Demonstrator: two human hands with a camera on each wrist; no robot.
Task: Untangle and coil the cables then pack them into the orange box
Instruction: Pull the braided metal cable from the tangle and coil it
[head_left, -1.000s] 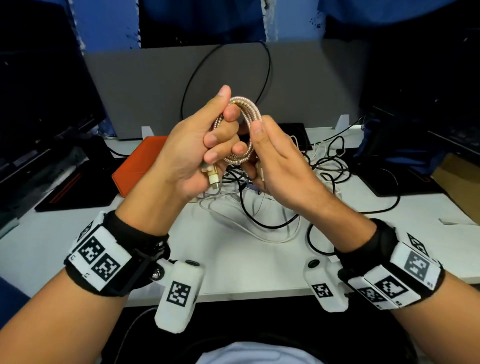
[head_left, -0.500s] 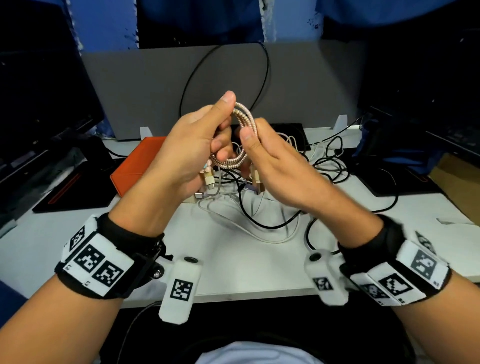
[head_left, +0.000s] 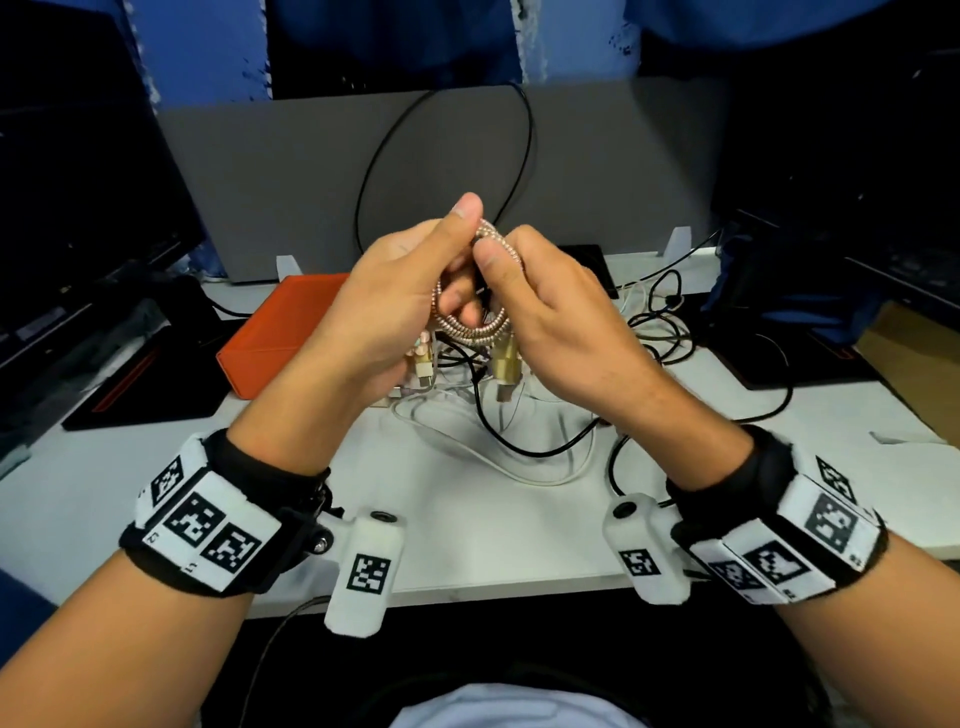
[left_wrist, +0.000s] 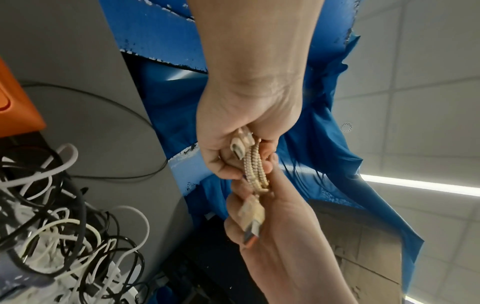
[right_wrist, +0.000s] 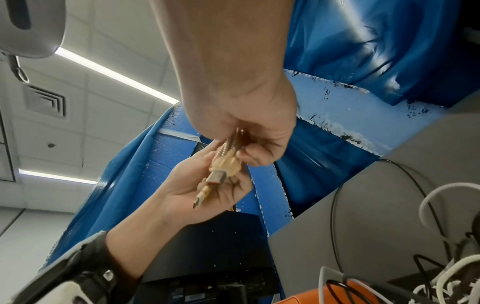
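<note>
I hold a small coil of rose-gold braided cable (head_left: 470, 327) above the table. My left hand (head_left: 462, 260) pinches its top and left side, thumb up. On the coil's right side my right hand (head_left: 498, 280) grips it with the thumb on top. The large gold plug (head_left: 503, 364) hangs below the coil, and a smaller plug (head_left: 423, 364) hangs by my left palm. In the wrist views the coil (left_wrist: 255, 170) (right_wrist: 228, 148) runs between both hands. The orange box (head_left: 280, 332) lies on the table behind my left hand. A tangle of black and white cables (head_left: 519, 431) lies beneath my hands.
A grey partition (head_left: 260, 182) stands across the back of the white table (head_left: 467, 530), with a black cable loop (head_left: 524, 156) in front of it. Dark screens stand at both sides. A black pad (head_left: 145, 384) lies left of the box, and cardboard (head_left: 914, 353) at far right.
Both hands have drawn closer round the coil, which now shows less. My right thumb moved up to the coil's top, and the large plug now hangs straight below it.
</note>
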